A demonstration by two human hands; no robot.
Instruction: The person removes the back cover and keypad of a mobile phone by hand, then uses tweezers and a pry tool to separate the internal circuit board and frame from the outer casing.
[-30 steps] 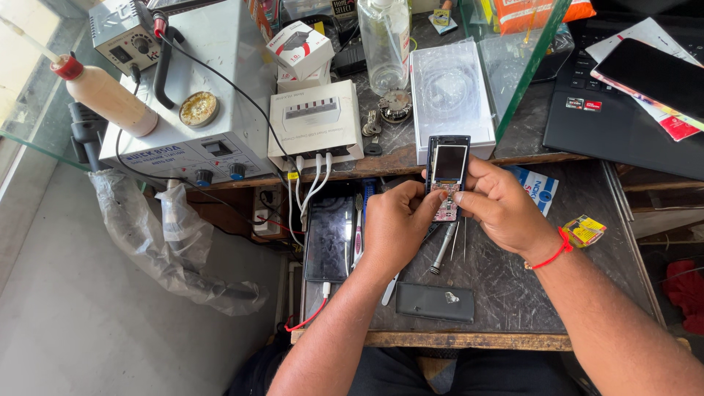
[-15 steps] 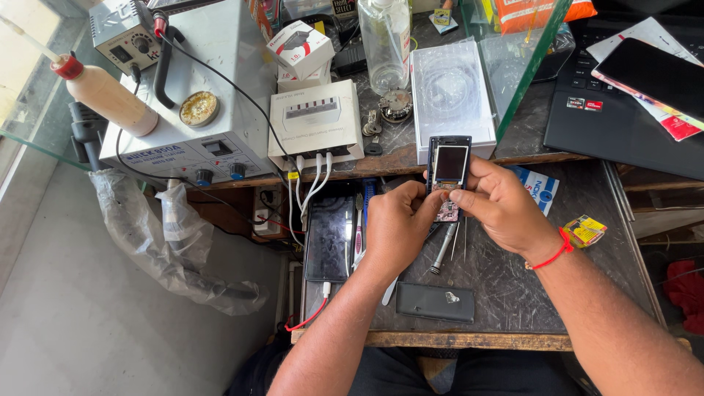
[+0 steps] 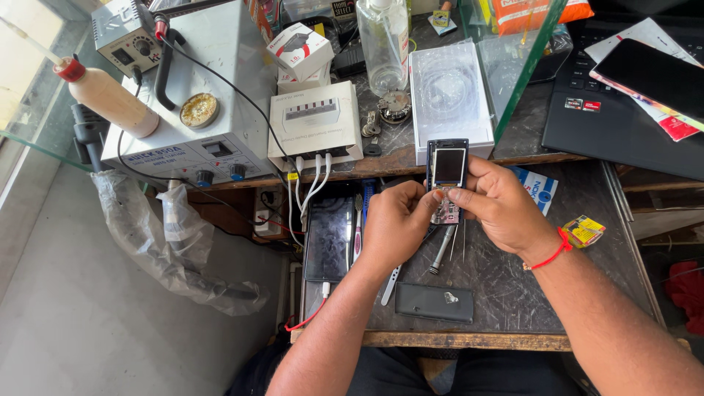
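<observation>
Dark-framed small phone, stripped open, sat pinched between left hand and right hand fingers near the tabletop's far edge; reassembly apparently remained, back cover lying apart.

Bright, even daylight — strongest from up and left of the fingers, where the far corner washes out to near white. Soft, short shadows under both hands on the bench. Pale glare across the clear plastic box just above the fingers and on the glass pane. Sharp at centre — slight wide-angle bending toward the edges. No motion blur.
</observation>
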